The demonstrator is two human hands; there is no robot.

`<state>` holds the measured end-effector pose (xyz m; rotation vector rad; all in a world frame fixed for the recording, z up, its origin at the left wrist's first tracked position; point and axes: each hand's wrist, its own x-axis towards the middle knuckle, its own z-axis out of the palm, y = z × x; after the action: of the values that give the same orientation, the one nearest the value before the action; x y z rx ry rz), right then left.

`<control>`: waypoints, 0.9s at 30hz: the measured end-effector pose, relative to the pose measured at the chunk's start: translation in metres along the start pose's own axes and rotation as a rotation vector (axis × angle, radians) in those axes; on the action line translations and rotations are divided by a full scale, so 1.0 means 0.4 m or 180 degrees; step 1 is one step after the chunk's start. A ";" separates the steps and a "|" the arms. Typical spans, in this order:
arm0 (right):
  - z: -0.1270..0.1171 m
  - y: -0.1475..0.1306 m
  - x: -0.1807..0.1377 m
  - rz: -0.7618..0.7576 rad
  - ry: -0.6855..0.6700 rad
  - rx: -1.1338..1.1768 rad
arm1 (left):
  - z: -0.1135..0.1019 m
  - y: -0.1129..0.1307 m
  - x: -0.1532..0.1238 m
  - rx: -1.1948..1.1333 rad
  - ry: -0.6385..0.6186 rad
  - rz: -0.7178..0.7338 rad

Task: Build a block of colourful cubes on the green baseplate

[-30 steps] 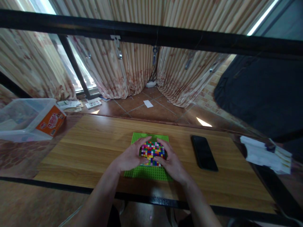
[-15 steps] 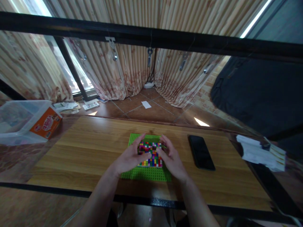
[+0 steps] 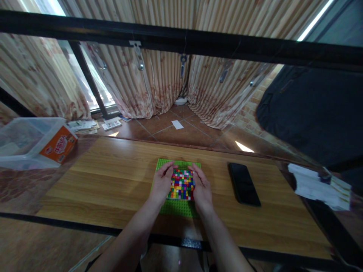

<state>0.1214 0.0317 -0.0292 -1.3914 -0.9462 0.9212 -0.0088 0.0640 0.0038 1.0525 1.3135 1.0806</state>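
Note:
A block of small multicoloured toy bricks (image 3: 183, 185) sits on a green studded baseplate (image 3: 178, 209) on the table. My left hand (image 3: 162, 184) lies along the block's left side, its fingers extended and slightly bent toward the far left corner. Along the right side rests my right hand (image 3: 202, 187), fingers reaching forward and inward near the far right corner. Both palms face the block from opposite sides. The hands cover its side edges, so I cannot tell how firmly they press on it.
A black phone (image 3: 244, 184) lies on the wooden table (image 3: 107, 181) to the right. Beyond the left end stands a clear plastic bin (image 3: 31, 160) with an orange label. White papers (image 3: 317, 185) are at the right end. A dark bar (image 3: 159, 34) crosses above.
Both hands have turned inward, and the thumbs have come off the top of the brick block. More of its coloured face shows. The view has shifted slightly.

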 end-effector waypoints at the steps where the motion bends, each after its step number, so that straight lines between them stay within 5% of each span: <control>1: 0.003 0.000 0.000 0.0008 0.0019 0.0044 | 0.002 -0.003 0.001 0.0034 0.0028 0.0062; 19: 0.027 -0.009 -0.015 -0.0339 0.0292 -0.0204 | 0.007 -0.021 0.003 0.0243 0.0137 0.0538; 27: 0.023 -0.012 -0.008 -0.0123 0.0368 -0.0036 | 0.002 -0.036 0.010 0.0329 0.0162 0.0676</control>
<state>0.1114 0.0323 -0.0248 -1.4157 -0.8890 0.7990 -0.0082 0.0651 -0.0110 1.2713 1.3315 1.2141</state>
